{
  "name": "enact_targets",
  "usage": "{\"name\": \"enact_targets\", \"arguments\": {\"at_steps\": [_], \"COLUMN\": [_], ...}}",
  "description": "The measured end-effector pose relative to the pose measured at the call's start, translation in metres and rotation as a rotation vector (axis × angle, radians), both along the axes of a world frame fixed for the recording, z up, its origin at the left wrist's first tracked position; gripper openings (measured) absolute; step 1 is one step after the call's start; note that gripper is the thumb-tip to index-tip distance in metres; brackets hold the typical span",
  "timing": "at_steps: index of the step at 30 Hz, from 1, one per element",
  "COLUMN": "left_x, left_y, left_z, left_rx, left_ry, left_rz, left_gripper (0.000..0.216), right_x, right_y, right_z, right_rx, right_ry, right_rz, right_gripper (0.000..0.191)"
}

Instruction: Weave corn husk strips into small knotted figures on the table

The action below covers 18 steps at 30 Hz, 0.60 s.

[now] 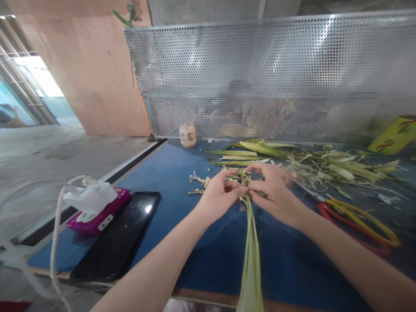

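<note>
Head view shows a blue tabletop (209, 260) backed by a perforated metal screen (276, 56), with concrete floor (32, 160) and a pinkish panel (94, 73) off to the left, while the left hand (219, 193) and right hand (273, 193) pinch the far end of pale-green leaf strips (251, 277) trailing over the tabletop's near edge.

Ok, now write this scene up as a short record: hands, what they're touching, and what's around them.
left hand: fingers at the knot, exact grip unclear
right hand: fingers at the knot from the other side, exact grip unclear
knot: partly hidden by both hands
strips: pale green, running from the hands past the near edge of the table
scissors: red and yellow handles, beyond the right forearm
leaves: loose pile, back right
phone: flat, screen up, on the left
jar: at the back, near the panel
</note>
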<state>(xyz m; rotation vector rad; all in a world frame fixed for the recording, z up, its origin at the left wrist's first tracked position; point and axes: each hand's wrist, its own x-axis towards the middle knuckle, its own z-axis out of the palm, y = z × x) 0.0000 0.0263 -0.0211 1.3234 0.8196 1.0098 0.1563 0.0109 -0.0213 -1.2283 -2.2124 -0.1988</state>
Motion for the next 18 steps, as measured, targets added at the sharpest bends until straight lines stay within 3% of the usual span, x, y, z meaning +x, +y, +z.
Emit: {"name": "enact_targets", "arguments": {"at_steps": [10, 18], "left_x": [0.0029, 0.0039], "left_y": [-0.0010, 0.0013], "left_z": [-0.0035, -0.0085], "left_rx": [0.020, 0.155], "left_ry": [0.008, 0.106], "left_rz": [0.034, 0.058], "left_gripper": [0.044, 0.040], "right_x": [-0.0011, -0.0074], "right_y": [0.0032, 0.0000], "right_z": [-0.0060, -0.0068], "right_rx": [0.020, -0.153], "right_ry": [0.037, 0.128], "right_rz": [-0.043, -0.099], "right_gripper": [0.023, 0.022]}}
